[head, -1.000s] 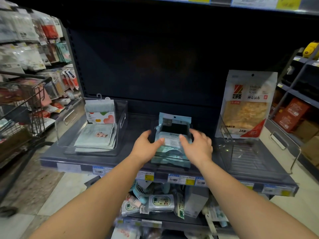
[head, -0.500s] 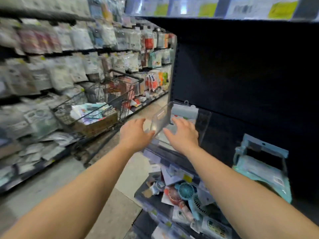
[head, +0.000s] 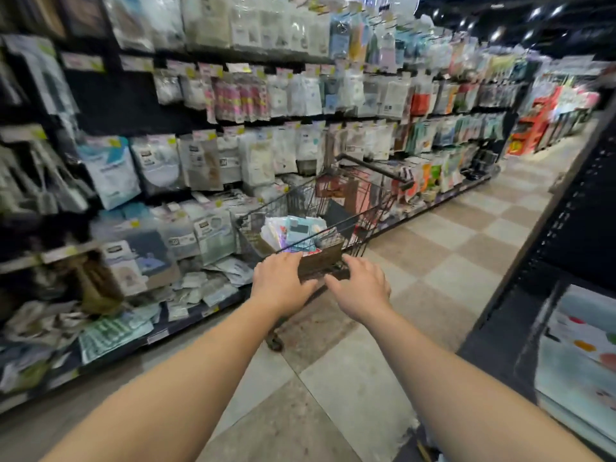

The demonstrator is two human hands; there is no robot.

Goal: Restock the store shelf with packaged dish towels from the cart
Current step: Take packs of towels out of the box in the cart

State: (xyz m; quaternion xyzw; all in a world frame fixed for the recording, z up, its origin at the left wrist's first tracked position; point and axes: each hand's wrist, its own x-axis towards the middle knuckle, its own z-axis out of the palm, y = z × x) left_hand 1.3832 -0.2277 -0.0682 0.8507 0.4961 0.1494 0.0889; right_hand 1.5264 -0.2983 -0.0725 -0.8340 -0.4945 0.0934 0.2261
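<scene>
A wire shopping cart stands in the aisle ahead of me. In its basket lies a pile of packaged dish towels, pale and teal packs above a brown cardboard box. My left hand and my right hand both reach out in front of the cart's near end with fingers relaxed and spread, holding nothing. The shelf I am stocking is at the far right edge, with pale packaged towels lying in a clear bin there.
The aisle's left side is a long black shelving run crowded with hanging and stacked packs. Checkered floor tiles stretch between cart and right shelf. A red display stands far down the aisle.
I have turned left from the shelf toward the cart. Both hands let go of the teal pack on the shelf and now reach, holding nothing, toward the cart's basket.
</scene>
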